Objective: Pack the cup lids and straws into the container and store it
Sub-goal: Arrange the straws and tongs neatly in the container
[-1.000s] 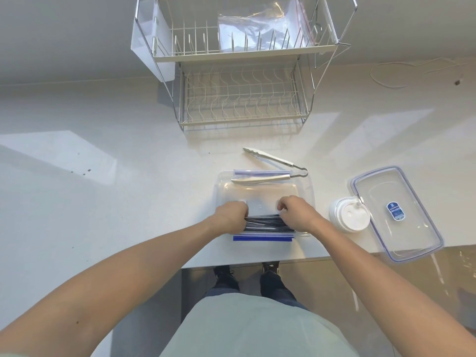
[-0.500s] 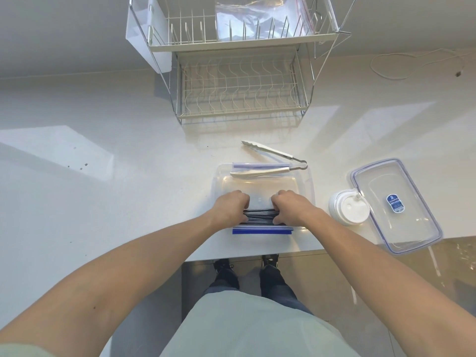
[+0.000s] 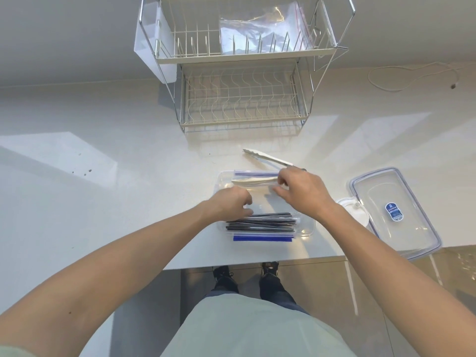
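A clear rectangular container sits near the counter's front edge. A zip bag of black straws lies along its near side, its blue zip strip hanging over the rim. My left hand hovers at the left end of the straws with fingers loosely curled and nothing visibly in its grip. My right hand is over the far right part of the container, fingers loosely curved and empty. A stack of white cup lids stands to the right of the container. The container's clear lid lies beyond it.
Metal tongs lie open at the container's far rim, one arm across a second zip strip. A two-tier wire dish rack stands at the back with a plastic bag on top. A white cable lies far right.
Both hands have come off the straw bundle. My right hand has moved up and to the right toward the tongs. My left hand has drawn back slightly to the left.
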